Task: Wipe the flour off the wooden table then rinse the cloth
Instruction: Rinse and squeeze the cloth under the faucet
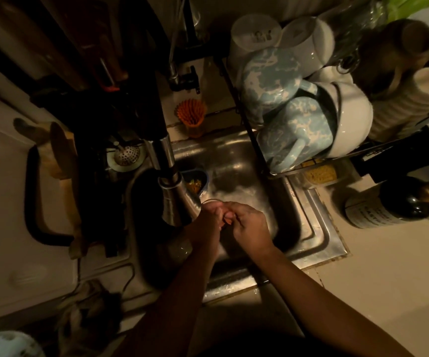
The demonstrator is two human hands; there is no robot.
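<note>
1. A pale worktop (362, 279) runs from 3 to 5 o'clock around the steel sink (313, 228), which fills the centre of the dim kitchen scene.
2. A dish rack (247, 130) overhangs the basin at 1 to 2 o'clock. It is stacked with blue-marbled mugs (285, 130) and white bowls (349, 119), breakable crockery close above any upward swing of the elbows.
3. The tap head (174, 202) hangs at 9 o'clock of the hands, touching or just beside the left one and crowding that side.
4. A dark bottle (388, 204) lies on the worktop at 3 o'clock, well apart from the basin.
5. The left hand (207, 224) and right hand (250, 228) meet over the basin, fingers curled inward and pinching a small bundle between them.
6. An orange brush pot (191, 117) stands at 12 o'clock behind the sink, and a small tub of scraps (198, 182) sits in the basin just beyond the hands.
7. The cloth (227, 220) shows only as a pinkish sliver between the fingers. It is likely soft, limp, light and heavier when wet, and best bunched in both fists and squeezed low in the basin. Whether water is running cannot be told.
</note>
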